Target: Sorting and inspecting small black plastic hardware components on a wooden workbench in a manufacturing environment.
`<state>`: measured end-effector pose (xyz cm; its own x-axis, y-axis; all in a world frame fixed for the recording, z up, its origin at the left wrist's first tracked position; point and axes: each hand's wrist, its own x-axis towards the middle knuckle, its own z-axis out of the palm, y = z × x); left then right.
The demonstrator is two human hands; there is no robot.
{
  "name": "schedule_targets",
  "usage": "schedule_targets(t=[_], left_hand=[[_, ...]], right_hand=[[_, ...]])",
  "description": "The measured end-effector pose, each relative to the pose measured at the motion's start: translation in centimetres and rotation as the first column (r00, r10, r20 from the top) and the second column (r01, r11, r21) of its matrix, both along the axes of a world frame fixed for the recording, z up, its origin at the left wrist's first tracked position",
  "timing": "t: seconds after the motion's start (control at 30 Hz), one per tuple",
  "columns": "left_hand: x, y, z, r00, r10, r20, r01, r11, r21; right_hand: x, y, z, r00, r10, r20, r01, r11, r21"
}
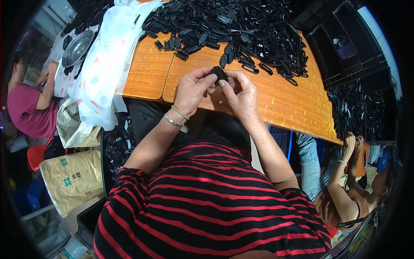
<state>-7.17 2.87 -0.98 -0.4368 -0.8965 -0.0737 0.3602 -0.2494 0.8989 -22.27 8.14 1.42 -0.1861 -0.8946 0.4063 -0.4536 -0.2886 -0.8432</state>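
Note:
Both my hands meet over the near edge of the wooden table, holding one small black plastic piece between them. My left hand pinches its left side with thumb and fingers. From the other side, the thumb and fingers of my right hand grip the same piece. Its exact shape is partly covered by my fingers; it looks like the black plastic buckle parts nearby. Just beyond my hands spreads a large heap of black buckle parts, with a few loose ones lying closer.
The orange-brown wooden table has a patterned plastic sheet over its left side. A metal bowl sits farther left, near a person in maroon. At right, another person's hands are by more black parts. A sack stands lower left.

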Motion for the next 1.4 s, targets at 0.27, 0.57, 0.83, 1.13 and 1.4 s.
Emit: schedule_targets(t=[0.27, 0.57, 0.83, 1.13, 1.4], left_hand=[[0.0, 0.7, 2.2, 0.999, 0.014, 0.037, -0.001, 0.948, -0.320], [-0.1, 2.7, 2.0, 0.973, 0.140, 0.184, -0.024, 0.853, -0.521], [0.9, 3.1, 2.7, 0.998, -0.048, 0.049, 0.064, 0.905, -0.422], [7.4, 3.6, 4.5, 0.932, 0.047, 0.359, 0.064, 0.954, -0.292], [18.5, 3.7, 6.2, 0.091, 0.446, 0.891, 0.499, 0.753, -0.428]], right_hand=[[0.0, 0.6, 0.7, 0.992, 0.005, -0.124, -0.019, 0.994, -0.109], [1.0, 1.8, -0.4, 0.959, -0.085, -0.271, 0.032, 0.980, -0.196], [2.6, 2.5, -1.2, 0.984, 0.108, -0.139, -0.110, 0.994, -0.002], [6.4, 2.2, 0.4, 0.893, 0.433, 0.120, -0.449, 0.844, 0.293], [-5.4, -1.3, 0.2, 0.799, -0.157, -0.581, 0.154, 0.987, -0.054]])
